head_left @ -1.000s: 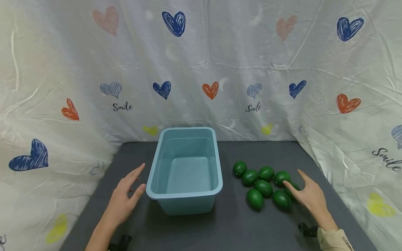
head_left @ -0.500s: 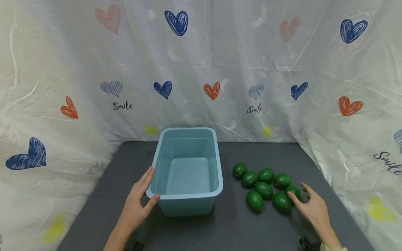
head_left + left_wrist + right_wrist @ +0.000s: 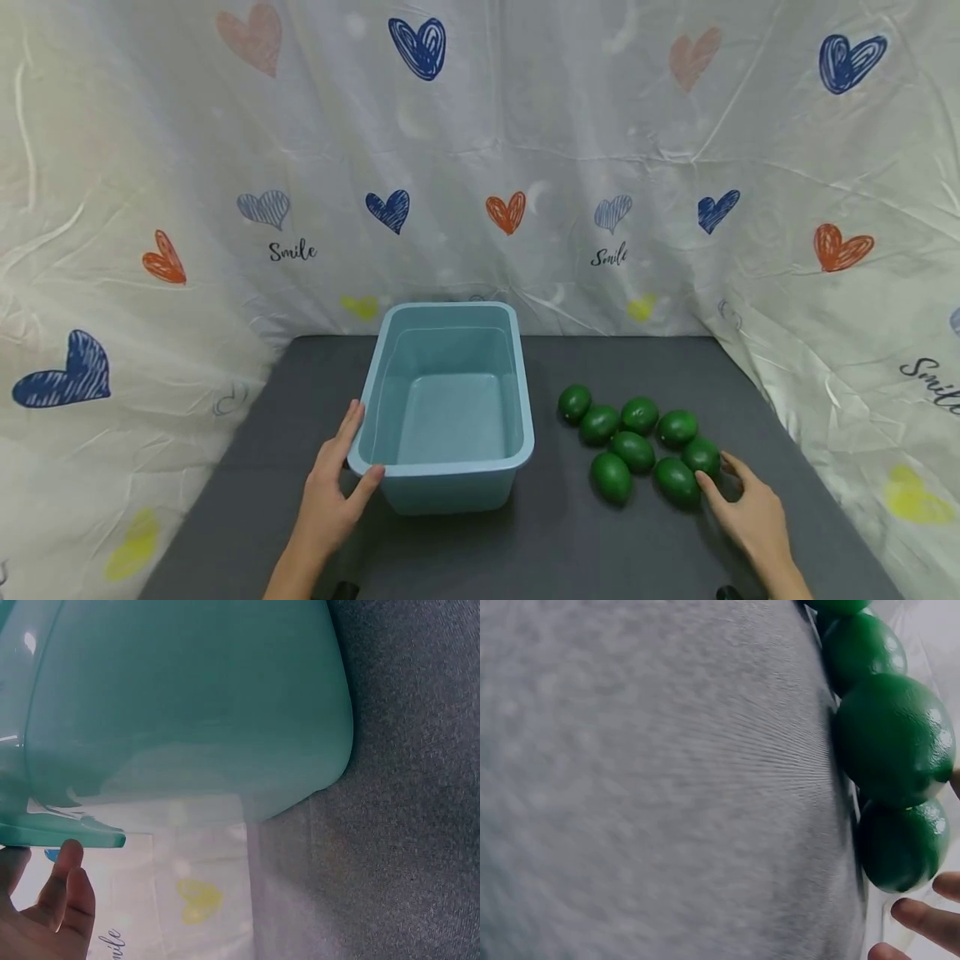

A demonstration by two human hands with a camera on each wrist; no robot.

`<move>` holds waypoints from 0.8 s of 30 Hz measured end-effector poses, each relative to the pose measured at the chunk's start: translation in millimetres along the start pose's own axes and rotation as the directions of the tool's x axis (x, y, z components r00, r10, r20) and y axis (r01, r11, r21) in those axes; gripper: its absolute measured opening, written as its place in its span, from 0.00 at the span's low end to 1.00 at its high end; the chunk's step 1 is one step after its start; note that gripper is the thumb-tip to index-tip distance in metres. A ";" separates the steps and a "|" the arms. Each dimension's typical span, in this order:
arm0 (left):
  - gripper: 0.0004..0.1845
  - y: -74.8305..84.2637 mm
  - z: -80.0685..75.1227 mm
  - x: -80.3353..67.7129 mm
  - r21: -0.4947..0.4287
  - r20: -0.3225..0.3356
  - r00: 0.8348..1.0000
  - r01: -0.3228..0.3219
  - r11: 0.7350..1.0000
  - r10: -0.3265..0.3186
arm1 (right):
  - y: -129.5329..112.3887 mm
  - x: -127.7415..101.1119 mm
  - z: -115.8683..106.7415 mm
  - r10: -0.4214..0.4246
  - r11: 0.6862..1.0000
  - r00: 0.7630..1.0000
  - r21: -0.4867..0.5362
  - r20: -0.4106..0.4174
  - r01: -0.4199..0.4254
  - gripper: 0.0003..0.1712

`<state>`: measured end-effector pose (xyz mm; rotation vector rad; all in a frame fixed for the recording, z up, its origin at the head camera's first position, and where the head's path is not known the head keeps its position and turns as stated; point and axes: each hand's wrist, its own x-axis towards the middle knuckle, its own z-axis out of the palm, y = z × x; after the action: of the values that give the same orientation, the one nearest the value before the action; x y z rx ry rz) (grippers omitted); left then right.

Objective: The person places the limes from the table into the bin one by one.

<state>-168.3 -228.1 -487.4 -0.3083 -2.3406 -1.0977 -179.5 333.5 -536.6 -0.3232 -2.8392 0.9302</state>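
A light blue plastic bin [image 3: 448, 493] stands on the dark table. Against its near left corner rests my left hand [image 3: 328, 498], fingers along the side and thumb at the front rim; the left wrist view shows these fingers [image 3: 71, 877] by the rim. To the right lies a loose cluster of glossy dark green avocados. My right hand [image 3: 752, 515] is at its right end, the thumb close to the front avocado [image 3: 677, 482] and the fingers beside the rightmost avocado [image 3: 701, 456]. In the right wrist view the fingers [image 3: 930, 924] appear spread around the fruit; contact is hard to tell.
The grey table surface [image 3: 555, 550] extends in front of the bin and the fruit. A white curtain [image 3: 450, 125] printed with hearts hangs behind and along both sides. The leftmost avocado [image 3: 574, 404] lies a short way right of the bin.
My left hand has moved right, onto the bin's near corner. My right hand has come down and nearer, beside the rightmost avocados. Bin and fruit stay put.
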 end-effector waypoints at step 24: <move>0.48 -1.2 5.0 -4.5 0.038 -0.048 0.998 0.050 0.998 -0.048 | 13.3 19.3 17.0 0.092 0.978 0.996 0.192 -0.019 -0.086 0.51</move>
<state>-166.8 -225.0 -493.3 -0.2094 -2.3362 -1.0685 -199.4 339.0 -557.0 -0.4391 -2.7017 1.1953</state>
